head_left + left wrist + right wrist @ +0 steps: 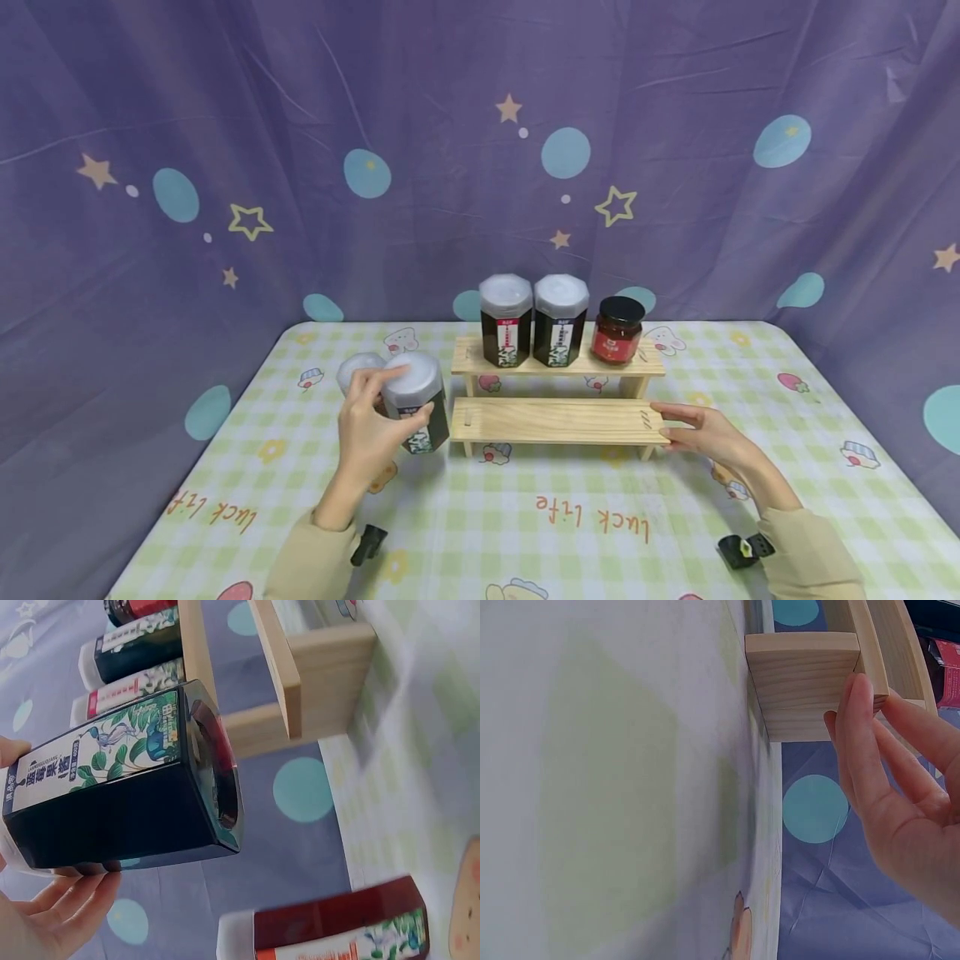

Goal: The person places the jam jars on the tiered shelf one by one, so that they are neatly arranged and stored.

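My left hand (pixel 371 421) grips a dark jam jar (pixel 423 429) with a white lid by its upper part, just left of the wooden two-step shelf (pixel 558 421). The left wrist view shows this jar (pixel 112 780) tilted, its label printed with leaves and a bird, and its base above the table. Behind the hand stands another white-lidded jar (pixel 358 367), partly hidden; its red contents show in the left wrist view. At the right end of the shelf's lower step, my right hand (pixel 708 433) pinches the board's edge, fingertips at its corner.
On the upper step stand two dark white-lidded jars (pixel 506 321) side by side and a small red jar (pixel 617 332) with a black lid. A green-checked cloth (pixel 570 542) covers the table. Behind it hangs a purple curtain (pixel 450 83).
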Demonstrator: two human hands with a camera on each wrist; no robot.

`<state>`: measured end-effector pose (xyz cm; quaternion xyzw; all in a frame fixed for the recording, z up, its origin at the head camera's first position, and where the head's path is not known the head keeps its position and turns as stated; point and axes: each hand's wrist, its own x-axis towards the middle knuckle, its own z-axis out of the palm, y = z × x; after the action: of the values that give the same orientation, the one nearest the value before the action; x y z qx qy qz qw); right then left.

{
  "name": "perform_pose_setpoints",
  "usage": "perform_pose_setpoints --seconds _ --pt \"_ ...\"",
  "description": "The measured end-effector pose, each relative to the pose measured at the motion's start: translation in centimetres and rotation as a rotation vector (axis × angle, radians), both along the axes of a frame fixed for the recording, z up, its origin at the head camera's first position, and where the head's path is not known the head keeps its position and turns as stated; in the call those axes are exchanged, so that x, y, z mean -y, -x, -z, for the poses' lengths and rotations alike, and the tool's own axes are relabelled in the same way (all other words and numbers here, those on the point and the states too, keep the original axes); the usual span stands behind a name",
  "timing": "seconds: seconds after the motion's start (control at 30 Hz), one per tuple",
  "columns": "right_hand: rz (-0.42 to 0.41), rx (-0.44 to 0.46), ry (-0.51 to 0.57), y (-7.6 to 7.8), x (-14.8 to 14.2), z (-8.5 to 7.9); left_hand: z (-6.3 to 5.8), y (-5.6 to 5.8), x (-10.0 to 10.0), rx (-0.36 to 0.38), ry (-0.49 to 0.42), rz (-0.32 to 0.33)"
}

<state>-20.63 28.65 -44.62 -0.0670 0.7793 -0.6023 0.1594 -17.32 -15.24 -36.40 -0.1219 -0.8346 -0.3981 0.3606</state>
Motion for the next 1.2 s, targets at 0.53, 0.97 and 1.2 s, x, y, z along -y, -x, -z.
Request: perform_pose_setpoints --seconds 0.53,0.97,1.2 --pt "-0.013 0.0 0.019 -0.2 0.0 -0.4 0.2 0.6 -4.3 -0.016 -0.005 0.066" --pt "-0.016 -0.023 0.004 -0.1 0.0 -0.2 0.7 1.5 -7.4 -0.007 -0.023 0.128" --pt "-0.034 -0.03 0.004 -0.1 0.0 -0.2 1.1 1.7 -8.9 -0.036 0.001 0.169"
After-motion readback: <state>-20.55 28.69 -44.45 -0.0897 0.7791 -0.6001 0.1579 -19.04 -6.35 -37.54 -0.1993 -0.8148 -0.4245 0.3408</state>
